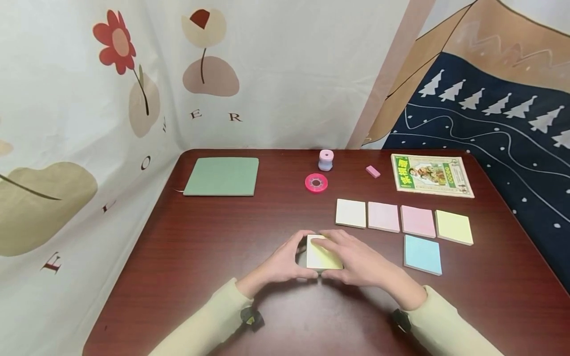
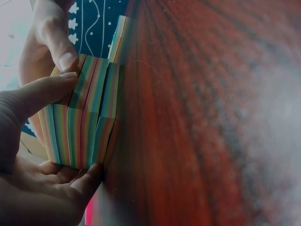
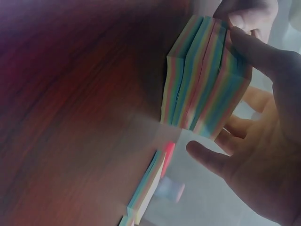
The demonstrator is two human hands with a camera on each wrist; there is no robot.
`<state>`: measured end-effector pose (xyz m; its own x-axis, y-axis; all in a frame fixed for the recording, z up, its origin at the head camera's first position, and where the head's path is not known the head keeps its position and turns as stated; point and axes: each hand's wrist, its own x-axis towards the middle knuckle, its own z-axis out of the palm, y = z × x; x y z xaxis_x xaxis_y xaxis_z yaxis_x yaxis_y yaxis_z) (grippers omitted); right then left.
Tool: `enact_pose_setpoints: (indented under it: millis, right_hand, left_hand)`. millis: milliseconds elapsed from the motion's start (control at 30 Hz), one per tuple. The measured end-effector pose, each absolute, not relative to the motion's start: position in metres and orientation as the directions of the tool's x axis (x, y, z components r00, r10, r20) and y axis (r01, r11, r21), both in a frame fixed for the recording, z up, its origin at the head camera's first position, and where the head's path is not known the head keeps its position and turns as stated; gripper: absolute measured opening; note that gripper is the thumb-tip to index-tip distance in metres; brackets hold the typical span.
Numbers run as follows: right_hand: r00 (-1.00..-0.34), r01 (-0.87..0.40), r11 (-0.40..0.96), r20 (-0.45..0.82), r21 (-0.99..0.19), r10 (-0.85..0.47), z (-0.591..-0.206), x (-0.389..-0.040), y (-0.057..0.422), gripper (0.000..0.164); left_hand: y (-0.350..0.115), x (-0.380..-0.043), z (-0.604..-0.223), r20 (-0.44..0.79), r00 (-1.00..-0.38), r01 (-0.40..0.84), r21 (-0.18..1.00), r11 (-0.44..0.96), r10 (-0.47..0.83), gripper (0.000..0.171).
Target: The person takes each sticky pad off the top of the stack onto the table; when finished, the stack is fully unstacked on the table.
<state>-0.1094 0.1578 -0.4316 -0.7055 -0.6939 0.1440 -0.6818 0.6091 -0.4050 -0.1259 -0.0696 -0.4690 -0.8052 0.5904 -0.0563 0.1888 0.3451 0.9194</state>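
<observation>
A stack of sticky note pads (image 1: 321,258) stands on the table in front of me, with a pale yellow pad on top. Both wrist views show striped, multicoloured edges on the stack (image 2: 84,117), its layers slightly out of line. My left hand (image 1: 285,262) grips the left side, thumb at the near edge and fingers at the far side. From the right, my right hand (image 1: 356,261) holds the same stack, its thumb on the near side and a finger across the top. In the right wrist view, the two thumbs meet near one edge of the stack (image 3: 202,80).
White (image 1: 350,213), light pink (image 1: 383,216), pink (image 1: 417,221) and yellow (image 1: 453,227) pads form a row, with a blue pad (image 1: 422,254) below. Behind are a green notebook (image 1: 221,176), pink tape roll (image 1: 307,183), pink-and-blue object (image 1: 326,160), pink eraser-like block (image 1: 372,171) and booklet (image 1: 432,175).
</observation>
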Motion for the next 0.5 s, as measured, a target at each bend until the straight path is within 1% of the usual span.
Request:
enact_pose_setpoints:
  millis: [300,500]
  right_hand:
    - [-0.733,-0.652,0.643,0.116,-0.402,-0.670,-0.429,-0.112,0.154,0.071]
    - [-0.780,-0.590,0.684,0.086,-0.428,-0.619,-0.426,-0.107,0.167,0.071]
  left_hand:
    - [-0.070,-0.127,-0.471,-0.056,-0.807,0.205,0.907,0.368,0.588,0.088]
    - [-0.068,-0.126,-0.471,-0.065,-0.804,0.185,0.917,0.353,0.591,0.087]
